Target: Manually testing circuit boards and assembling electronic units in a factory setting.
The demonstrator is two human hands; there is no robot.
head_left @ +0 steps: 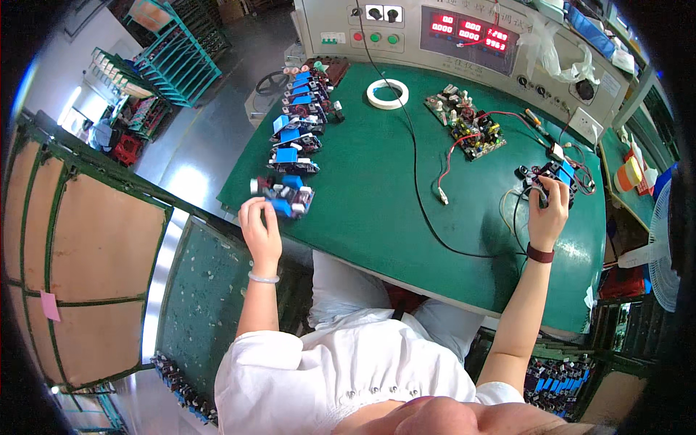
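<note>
At the table's left edge, my left hand [261, 230] pinches a circuit board [291, 199] with blue and white parts; the board is slightly blurred. My right hand [549, 216] is at the far side of the table to the right, its fingers closed at the near edge of a second board [565, 172], which has a blue part and wires plugged about it. Exactly what the right fingertips grip is hidden by the fingers. Beyond the left hand, a row of similar boards [293, 136] runs toward the back.
A roll of white tape [387, 94] and two joined bare boards [467, 123] lie on the green tabletop [362, 174]. A black cable [416, 167] crosses it, beside a red lead [444, 170]. Behind stands a test panel [464, 40] with red displays. A fan [661, 246] is at right.
</note>
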